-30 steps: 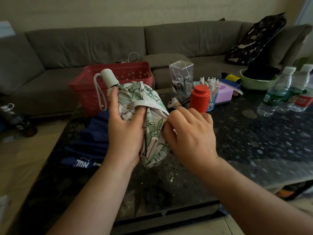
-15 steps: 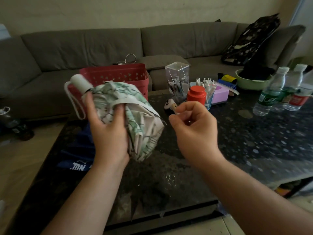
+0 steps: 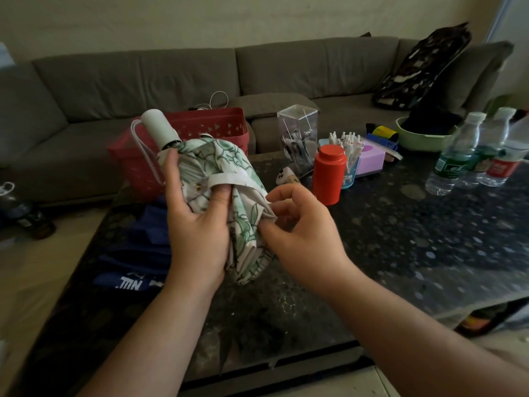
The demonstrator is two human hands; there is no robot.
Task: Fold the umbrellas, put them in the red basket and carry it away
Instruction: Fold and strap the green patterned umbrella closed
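Note:
A collapsed white umbrella with a green leaf print (image 3: 240, 179) is held above the dark table, its white handle (image 3: 156, 128) pointing up and left. My left hand (image 3: 197, 224) grips its bundled canopy, with the thumb tucked under the white closing strap. My right hand (image 3: 300, 227) pinches a fold of the canopy fabric on the right side. The red basket (image 3: 217, 130) stands behind the umbrella at the table's far left. A blue umbrella (image 3: 137, 253) lies flat on the table, partly hidden by my left arm.
On the dark speckled table (image 3: 400, 239) stand a red canister (image 3: 329, 174), a clear box (image 3: 297, 136), a cup of pens (image 3: 347, 150), a purple box, a green bowl (image 3: 423, 137) and three water bottles (image 3: 455, 159). A grey sofa (image 3: 143, 78) runs behind.
My right hand, which hung apart from the umbrella half a second ago, has come back to the canopy and pinches its fabric. My left hand has tipped the umbrella more upright.

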